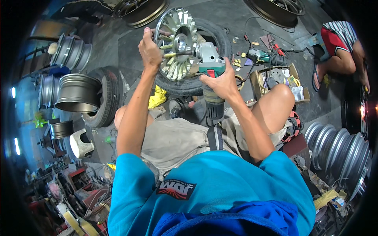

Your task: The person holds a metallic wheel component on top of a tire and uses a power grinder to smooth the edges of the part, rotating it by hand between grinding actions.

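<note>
The left hand (149, 49) gripped the wheel's (176, 44) left rim; the right hand (221, 80) clasped a grinder (209, 69) right of it.

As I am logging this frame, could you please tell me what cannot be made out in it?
Head view, one picture only:
- Grinder disc: hidden behind the alloy wheel and the tool's head.
- Left hand fingertips: curled behind the wheel's rim.
- Tyre: mostly covered by the wheel.
- Right hand palm: facing away.
- Co-worker: cut off by the dark fisheye rim.
</note>
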Action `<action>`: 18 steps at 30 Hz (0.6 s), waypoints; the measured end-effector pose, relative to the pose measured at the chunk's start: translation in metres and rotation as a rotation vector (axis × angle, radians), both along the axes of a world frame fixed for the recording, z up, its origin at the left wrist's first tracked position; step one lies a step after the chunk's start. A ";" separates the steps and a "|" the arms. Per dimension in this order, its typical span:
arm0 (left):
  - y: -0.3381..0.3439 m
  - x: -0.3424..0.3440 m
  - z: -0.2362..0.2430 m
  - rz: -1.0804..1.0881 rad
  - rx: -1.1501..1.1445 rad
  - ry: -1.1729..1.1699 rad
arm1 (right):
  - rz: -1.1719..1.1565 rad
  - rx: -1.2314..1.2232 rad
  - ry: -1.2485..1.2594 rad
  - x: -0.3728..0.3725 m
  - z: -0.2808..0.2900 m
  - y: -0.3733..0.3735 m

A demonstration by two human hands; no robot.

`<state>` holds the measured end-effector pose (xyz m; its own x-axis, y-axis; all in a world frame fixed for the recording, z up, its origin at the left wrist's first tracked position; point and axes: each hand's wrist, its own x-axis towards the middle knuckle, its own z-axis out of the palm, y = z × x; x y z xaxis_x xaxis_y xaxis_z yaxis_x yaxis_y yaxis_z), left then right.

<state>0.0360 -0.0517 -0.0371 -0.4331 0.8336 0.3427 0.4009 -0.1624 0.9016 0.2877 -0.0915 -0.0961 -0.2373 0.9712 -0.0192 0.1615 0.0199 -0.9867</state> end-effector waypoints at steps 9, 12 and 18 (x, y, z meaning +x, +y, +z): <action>0.002 -0.010 -0.005 -0.008 0.016 0.006 | -0.056 -0.133 0.191 -0.006 -0.038 -0.001; 0.002 -0.013 -0.002 -0.097 -0.044 -0.097 | -0.016 -0.334 0.364 -0.004 -0.068 0.017; 0.007 -0.023 -0.007 -0.096 -0.018 -0.079 | 0.121 -0.537 0.585 -0.010 -0.062 0.017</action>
